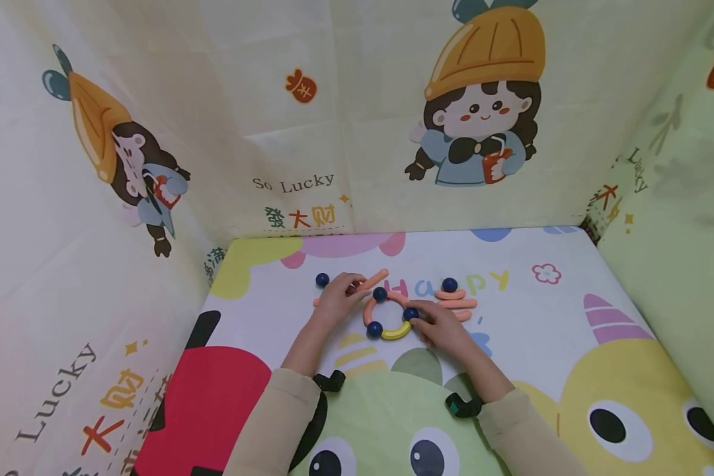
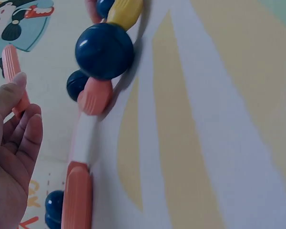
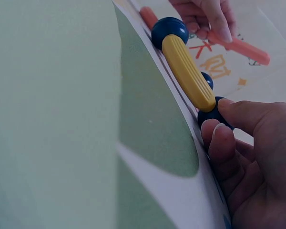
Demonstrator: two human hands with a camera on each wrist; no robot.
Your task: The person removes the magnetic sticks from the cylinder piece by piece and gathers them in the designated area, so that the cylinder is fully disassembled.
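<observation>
On the printed tabletop lies a ring of dark blue balls joined by curved rods, several of them pink and one a yellow curved rod (image 1: 396, 332). My left hand (image 1: 337, 301) pinches a straight pink rod (image 1: 376, 279) between thumb and fingers, beside the ring's top blue ball (image 1: 380, 294). With thumb and fingertips my right hand (image 1: 443, 324) grips the ring's right blue ball (image 3: 210, 117), at one end of the yellow rod. The ring's third blue ball (image 1: 374, 329) sits at its lower left, untouched by either hand.
Right of the ring lie a loose blue ball (image 1: 449, 285) and pink rods, among them a straight pink rod (image 1: 461, 304). Another blue ball (image 1: 322, 280) rests behind my left hand, which partly hides a pink rod (image 1: 316, 303). Printed cloth walls (image 1: 369, 205) border the tabletop.
</observation>
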